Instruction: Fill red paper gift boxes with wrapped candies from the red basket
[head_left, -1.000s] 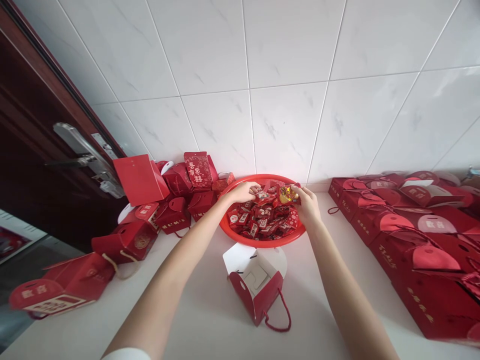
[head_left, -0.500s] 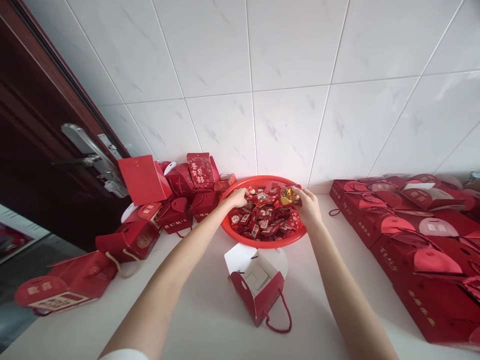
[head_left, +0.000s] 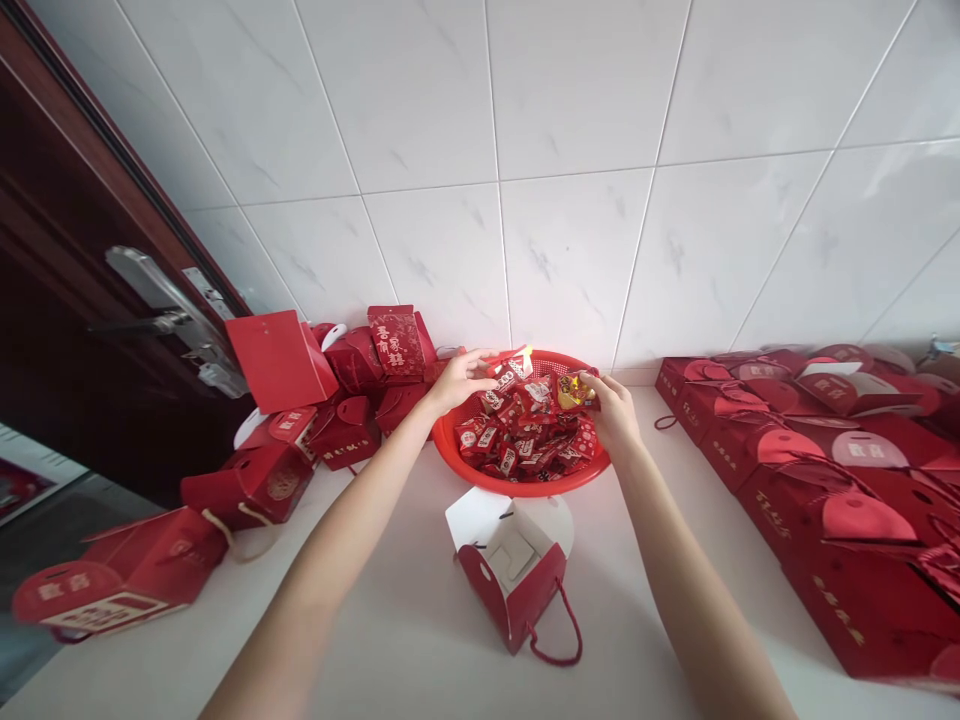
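My left hand (head_left: 459, 384) is over the left side of the red plastic basket (head_left: 442, 452), fingers closed on a red-and-white wrapped candy (head_left: 513, 370). At the basket's right side, my right hand (head_left: 613, 408) pinches a gold-and-red wrapped candy (head_left: 573, 391). Beneath both hands, a heap of red candies (head_left: 525, 440) fills the basket. In front of it stands an open red gift box (head_left: 516, 592), its flaps spread and its pale inside showing nothing in it. A red cord handle (head_left: 577, 630) hangs from the box onto the white tabletop (head_left: 405, 620).
Red gift boxes (head_left: 345, 432) cluster at the left, near a dark door (head_left: 82, 260) with a metal handle (head_left: 169, 315). Rows of closed red boxes (head_left: 795, 530) line the right side. A white tiled wall (head_left: 570, 230) stands behind the basket.
My left hand has risen from the candy heap with a red-and-white wrapped candy. My right hand still holds the gold-and-red one in about the same place. The view has shifted slightly.
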